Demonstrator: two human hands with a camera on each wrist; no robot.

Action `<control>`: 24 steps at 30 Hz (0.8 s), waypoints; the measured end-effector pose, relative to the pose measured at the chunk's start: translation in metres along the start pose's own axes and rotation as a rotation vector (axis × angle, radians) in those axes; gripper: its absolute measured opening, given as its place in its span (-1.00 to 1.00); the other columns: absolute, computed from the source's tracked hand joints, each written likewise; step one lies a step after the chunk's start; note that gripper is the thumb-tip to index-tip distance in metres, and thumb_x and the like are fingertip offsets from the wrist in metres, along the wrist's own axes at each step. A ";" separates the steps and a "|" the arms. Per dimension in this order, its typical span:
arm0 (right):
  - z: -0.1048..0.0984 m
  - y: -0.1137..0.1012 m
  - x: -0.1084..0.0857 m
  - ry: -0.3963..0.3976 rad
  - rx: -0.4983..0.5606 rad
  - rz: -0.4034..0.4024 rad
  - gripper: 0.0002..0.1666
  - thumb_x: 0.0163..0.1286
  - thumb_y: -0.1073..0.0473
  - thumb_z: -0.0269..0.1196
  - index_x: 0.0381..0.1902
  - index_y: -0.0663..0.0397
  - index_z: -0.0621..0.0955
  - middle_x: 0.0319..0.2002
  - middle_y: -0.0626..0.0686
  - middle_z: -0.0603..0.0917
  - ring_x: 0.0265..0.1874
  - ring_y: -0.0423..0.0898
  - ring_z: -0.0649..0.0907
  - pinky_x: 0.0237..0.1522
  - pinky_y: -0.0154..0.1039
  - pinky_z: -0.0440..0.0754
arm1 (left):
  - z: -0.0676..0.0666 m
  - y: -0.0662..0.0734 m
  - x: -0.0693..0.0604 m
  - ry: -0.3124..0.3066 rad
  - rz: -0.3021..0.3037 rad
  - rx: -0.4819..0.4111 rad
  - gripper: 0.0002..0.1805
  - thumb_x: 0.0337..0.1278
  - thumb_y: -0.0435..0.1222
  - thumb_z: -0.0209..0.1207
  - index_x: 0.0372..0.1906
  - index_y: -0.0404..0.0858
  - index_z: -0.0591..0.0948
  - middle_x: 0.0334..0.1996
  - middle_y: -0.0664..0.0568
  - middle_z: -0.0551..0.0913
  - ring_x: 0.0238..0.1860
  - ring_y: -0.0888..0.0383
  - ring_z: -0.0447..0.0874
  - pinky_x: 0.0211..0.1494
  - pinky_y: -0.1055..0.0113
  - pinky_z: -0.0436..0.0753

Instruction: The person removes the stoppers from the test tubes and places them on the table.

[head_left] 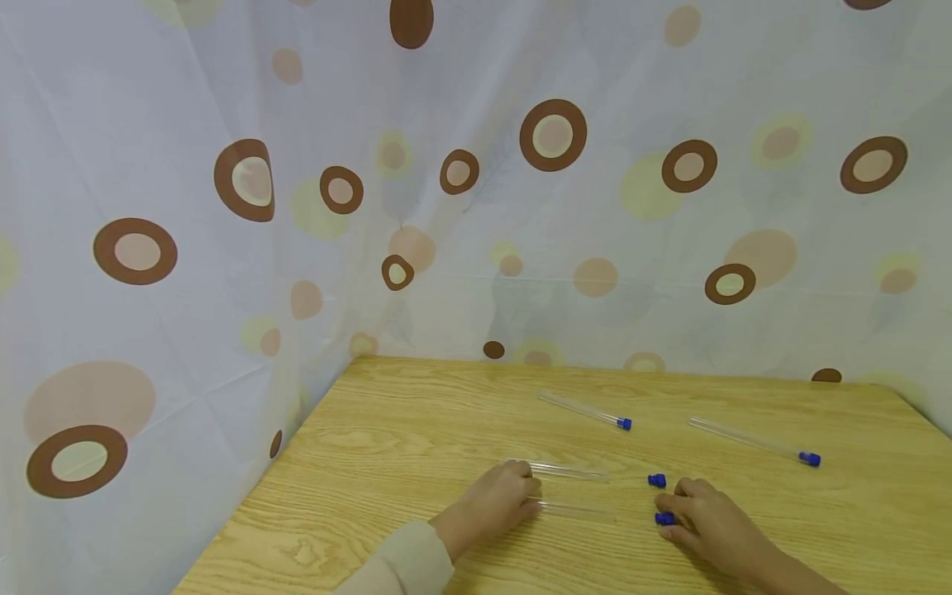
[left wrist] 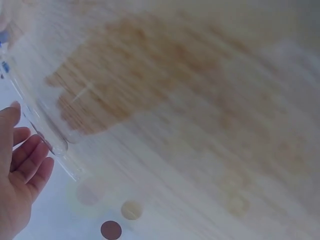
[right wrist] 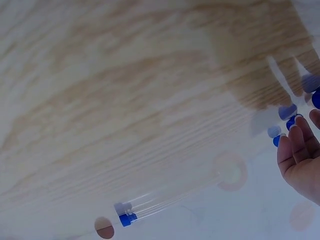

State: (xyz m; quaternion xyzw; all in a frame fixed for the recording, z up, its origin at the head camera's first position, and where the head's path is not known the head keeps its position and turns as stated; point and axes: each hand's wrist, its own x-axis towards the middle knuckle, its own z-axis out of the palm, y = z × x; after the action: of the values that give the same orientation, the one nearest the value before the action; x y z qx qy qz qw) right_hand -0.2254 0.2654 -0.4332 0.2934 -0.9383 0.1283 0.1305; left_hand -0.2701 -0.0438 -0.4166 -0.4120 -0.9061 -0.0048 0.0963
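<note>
Two clear, uncapped plastic tubes lie in front of my left hand (head_left: 497,498): a farther tube (head_left: 568,472) and a nearer tube (head_left: 576,510). The left fingers and thumb are spread apart at the near tube's left end; contact is unclear. In the left wrist view, a tube's rounded end (left wrist: 60,147) shows beside the fingertips. On the right, my right hand (head_left: 710,525) has thumb and index finger on either side of a blue cap (head_left: 664,519), with no clear pinch. A second blue cap (head_left: 657,479) lies just beyond it.
Farther back on the wooden table (head_left: 416,413) lie a blue-capped tube (head_left: 583,408) and, more to the right, another blue-capped tube (head_left: 747,438). A white curtain (head_left: 476,223) with brown and yellow dots hangs behind the table and along its left side.
</note>
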 end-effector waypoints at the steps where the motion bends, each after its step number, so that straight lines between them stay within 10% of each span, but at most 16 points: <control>1: -0.001 0.000 0.000 -0.005 0.002 0.006 -0.62 0.10 0.05 0.35 -0.17 0.17 0.66 -0.38 -0.17 0.47 -0.49 -0.40 0.29 -0.58 -0.48 0.31 | 0.000 0.000 0.000 0.006 -0.002 0.007 -0.81 0.17 -0.12 0.16 -0.22 -0.12 0.66 -0.27 0.14 0.59 -0.27 0.34 0.53 -0.22 0.67 0.52; 16: -0.009 -0.005 0.010 0.159 -0.032 0.058 -0.62 -0.01 0.17 0.42 -0.22 0.26 0.68 -0.34 -0.06 0.55 -0.40 -0.17 0.52 -0.48 -0.43 0.56 | -0.004 -0.005 0.004 0.141 -0.023 0.136 -0.71 0.17 -0.11 0.17 -0.11 -0.17 0.66 -0.21 0.11 0.64 -0.19 0.29 0.61 -0.12 0.63 0.59; 24: -0.016 -0.011 0.016 0.112 0.082 0.138 -0.57 0.06 0.13 0.39 -0.14 0.28 0.65 -0.23 0.05 0.58 -0.27 -0.02 0.58 -0.35 -0.27 0.66 | -0.005 -0.009 0.008 0.195 -0.017 0.182 -0.72 0.14 -0.09 0.19 -0.15 -0.17 0.67 -0.22 0.11 0.65 -0.20 0.29 0.63 -0.12 0.61 0.60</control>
State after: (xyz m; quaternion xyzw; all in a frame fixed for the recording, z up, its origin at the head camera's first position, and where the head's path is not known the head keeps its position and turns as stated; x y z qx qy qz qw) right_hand -0.2289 0.2538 -0.4112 0.2256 -0.9415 0.1913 0.1614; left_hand -0.2809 -0.0444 -0.4095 -0.3913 -0.8926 0.0364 0.2209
